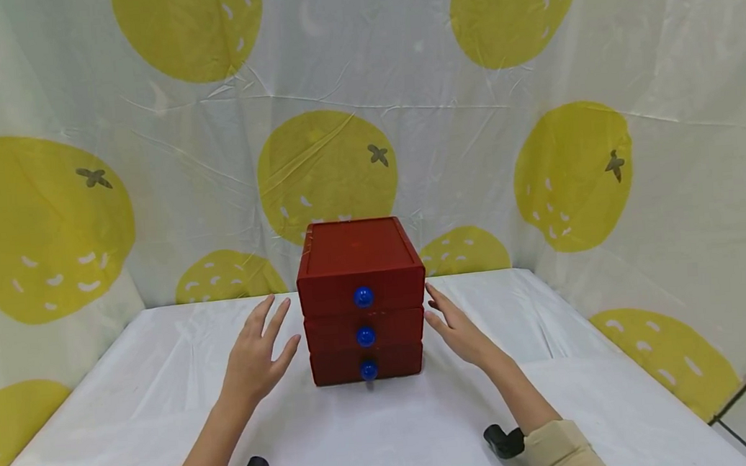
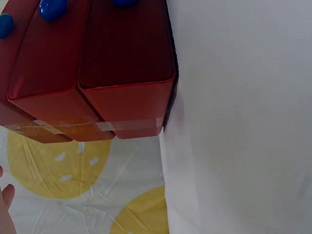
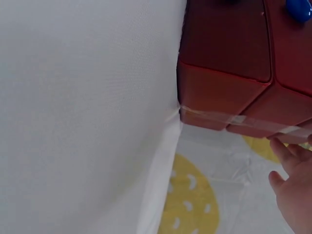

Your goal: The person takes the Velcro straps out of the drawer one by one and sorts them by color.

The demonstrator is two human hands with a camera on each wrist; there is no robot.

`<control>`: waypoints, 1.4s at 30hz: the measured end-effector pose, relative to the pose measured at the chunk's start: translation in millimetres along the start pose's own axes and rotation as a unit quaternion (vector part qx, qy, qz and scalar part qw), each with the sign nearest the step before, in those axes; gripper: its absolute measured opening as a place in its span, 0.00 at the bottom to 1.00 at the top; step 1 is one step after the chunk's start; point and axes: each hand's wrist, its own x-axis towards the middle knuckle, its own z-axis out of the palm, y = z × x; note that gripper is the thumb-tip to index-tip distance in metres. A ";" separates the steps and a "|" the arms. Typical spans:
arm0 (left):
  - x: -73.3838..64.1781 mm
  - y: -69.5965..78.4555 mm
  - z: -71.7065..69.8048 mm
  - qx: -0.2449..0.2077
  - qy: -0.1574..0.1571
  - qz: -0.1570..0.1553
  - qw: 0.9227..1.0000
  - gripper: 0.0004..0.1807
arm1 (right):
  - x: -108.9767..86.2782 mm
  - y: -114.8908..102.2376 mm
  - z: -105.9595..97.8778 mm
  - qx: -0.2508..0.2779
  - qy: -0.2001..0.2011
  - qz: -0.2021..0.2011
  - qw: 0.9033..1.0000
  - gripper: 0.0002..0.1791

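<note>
The drawers (image 1: pixel 332 297) (red, three high, each with a blue knob (image 1: pixel 366 336)) stand on the white table (image 1: pixel 374 439) between the left hand (image 1: pixel 252 363), fingers spread just beside them, and the right hand (image 1: pixel 463 333), whose extended fingers are at their other side, whether touching I cannot tell.

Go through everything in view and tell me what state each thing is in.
Red drawer unit: upright.
Top drawer: closed.
Middle drawer: closed.
Bottom drawer: closed.
Clear tape: stuck across the unit's side.
Left hand: empty, outstretched, apart from the unit.
Right hand: empty, outstretched beside the unit; contact unclear.
White tablecloth: spread out.
Patterned backdrop: hanging, creased.
</note>
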 end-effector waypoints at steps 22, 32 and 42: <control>25.1 35.5 -2.9 0.006 0.024 0.072 0.997 0.31 | 0.5 -18.7 4.4 0.103 -0.028 0.034 0.994 0.30; 34.6 52.5 4.7 -0.012 0.021 0.113 0.993 0.28 | 9.0 8.6 18.9 0.125 -0.010 0.036 0.991 0.30; 40.4 66.1 11.1 -0.020 0.007 0.125 0.992 0.26 | 13.1 11.6 22.1 0.109 0.004 0.064 0.992 0.31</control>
